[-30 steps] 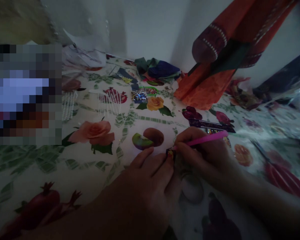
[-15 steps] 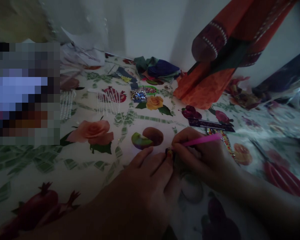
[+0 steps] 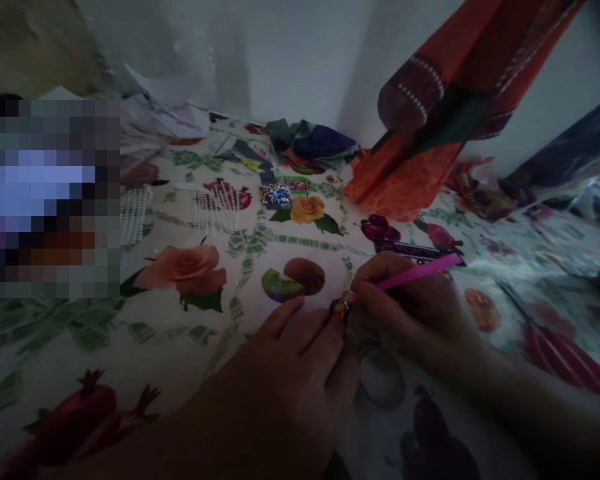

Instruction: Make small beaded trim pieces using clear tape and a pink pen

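My left hand [image 3: 300, 363] lies low on the flowered tablecloth, its fingers holding a small dark piece [image 3: 339, 309] with yellow, red and shiny bits on it. Part of that piece is hidden under the fingertips. Between thumb and fingers, my right hand [image 3: 415, 307] pinches a slim pink pen-like stick [image 3: 423, 271]. The stick slants up to the right, and its lower end is beside the dark piece. Whether the tip touches the piece I cannot tell. A dark strip edged with pearly beads [image 3: 395, 248] lies just beyond my right hand.
Red-handled scissors [image 3: 563, 353] lie at the right. Farther back are a packet of silvery and blue beads [image 3: 276, 195], a green-rimmed dish of coloured beads [image 3: 307, 185], strings of white beads [image 3: 225, 205], folded cloth [image 3: 325, 139] and an upright orange garment [image 3: 415, 170].
My right hand has shifted slightly right, away from the small piece, and the pink stick's upper end has risen to the right. The left hand stays in nearly the same place.
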Tool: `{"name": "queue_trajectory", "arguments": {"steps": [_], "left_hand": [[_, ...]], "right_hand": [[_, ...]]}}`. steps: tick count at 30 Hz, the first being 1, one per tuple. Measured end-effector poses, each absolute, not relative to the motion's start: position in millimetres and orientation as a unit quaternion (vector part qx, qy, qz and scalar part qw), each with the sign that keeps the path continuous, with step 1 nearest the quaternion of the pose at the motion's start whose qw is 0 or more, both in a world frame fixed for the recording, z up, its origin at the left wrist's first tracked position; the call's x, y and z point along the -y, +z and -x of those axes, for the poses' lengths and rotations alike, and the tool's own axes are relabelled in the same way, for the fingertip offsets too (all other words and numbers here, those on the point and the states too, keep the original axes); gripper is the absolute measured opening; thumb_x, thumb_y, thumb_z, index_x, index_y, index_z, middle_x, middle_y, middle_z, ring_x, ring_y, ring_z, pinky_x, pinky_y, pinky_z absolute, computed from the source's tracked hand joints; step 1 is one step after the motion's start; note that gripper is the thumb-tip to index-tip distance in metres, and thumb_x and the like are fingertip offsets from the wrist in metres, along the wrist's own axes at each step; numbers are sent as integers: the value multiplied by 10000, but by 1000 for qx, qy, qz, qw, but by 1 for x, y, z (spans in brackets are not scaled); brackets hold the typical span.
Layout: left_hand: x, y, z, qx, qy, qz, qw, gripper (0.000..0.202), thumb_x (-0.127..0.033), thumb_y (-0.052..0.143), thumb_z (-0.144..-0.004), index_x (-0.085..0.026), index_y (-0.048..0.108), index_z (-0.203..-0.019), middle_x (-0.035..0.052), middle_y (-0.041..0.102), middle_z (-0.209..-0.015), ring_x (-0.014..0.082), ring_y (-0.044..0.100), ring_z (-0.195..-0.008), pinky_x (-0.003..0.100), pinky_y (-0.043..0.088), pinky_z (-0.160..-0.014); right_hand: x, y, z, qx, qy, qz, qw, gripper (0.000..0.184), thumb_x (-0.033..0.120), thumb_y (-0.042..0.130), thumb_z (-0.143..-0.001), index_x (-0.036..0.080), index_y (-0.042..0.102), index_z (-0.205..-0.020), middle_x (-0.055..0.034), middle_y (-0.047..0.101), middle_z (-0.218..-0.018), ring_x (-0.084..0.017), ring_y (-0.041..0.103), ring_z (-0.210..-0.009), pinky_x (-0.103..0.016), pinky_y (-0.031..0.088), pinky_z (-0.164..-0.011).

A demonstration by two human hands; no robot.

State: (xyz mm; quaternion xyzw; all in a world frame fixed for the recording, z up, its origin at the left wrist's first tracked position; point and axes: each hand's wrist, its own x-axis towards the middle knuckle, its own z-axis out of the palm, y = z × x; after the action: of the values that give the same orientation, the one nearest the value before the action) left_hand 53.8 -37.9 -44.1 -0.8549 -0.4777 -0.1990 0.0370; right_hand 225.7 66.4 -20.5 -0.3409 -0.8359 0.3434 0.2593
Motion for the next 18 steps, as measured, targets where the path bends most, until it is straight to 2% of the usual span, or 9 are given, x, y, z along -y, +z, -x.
{"name": "queue_trajectory", "arguments": {"steps": [6, 9, 14, 18], "left_hand": [[36, -44, -53, 470, -203, 857, 50, 378, -125, 331, -1000, -138, 680, -1143, 111, 693, -1165, 268, 619, -1095, 475, 461, -1002], [34, -45, -50, 481, -193, 854, 38, 395, -139, 307, -1008, -138, 663, -1178, 112, 679, -1200, 268, 607, -1118, 476, 456, -1009], [29, -46, -45, 424, -213, 878, 68, 354, -168, 370, -981, -122, 655, -1185, 117, 697, -1146, 270, 629, -1056, 450, 494, -945], [33, -44, -50, 471, -194, 859, 47, 355, -147, 358, -984, -125, 659, -1168, 125, 687, -1169, 273, 612, -1111, 473, 451, -1015]], "right_hand": [[-68, -21, -227, 815, 371, 352, 274, 120, 224, 532, -979, 223, 603, -883, 7, 579, -825, -126, 544, -689, -248, 415, -543], [-69, -20, -227, 824, 364, 344, 266, 113, 202, 534, -970, 221, 597, -878, 4, 582, -823, -132, 551, -712, -245, 423, -556], [-68, -21, -226, 839, 367, 324, 240, 100, 167, 525, -965, 215, 590, -906, 11, 586, -806, -118, 551, -678, -234, 438, -560], [-68, -24, -224, 845, 353, 323, 239, 94, 157, 536, -956, 218, 593, -915, 11, 592, -793, -122, 554, -675, -237, 445, -568]]}}
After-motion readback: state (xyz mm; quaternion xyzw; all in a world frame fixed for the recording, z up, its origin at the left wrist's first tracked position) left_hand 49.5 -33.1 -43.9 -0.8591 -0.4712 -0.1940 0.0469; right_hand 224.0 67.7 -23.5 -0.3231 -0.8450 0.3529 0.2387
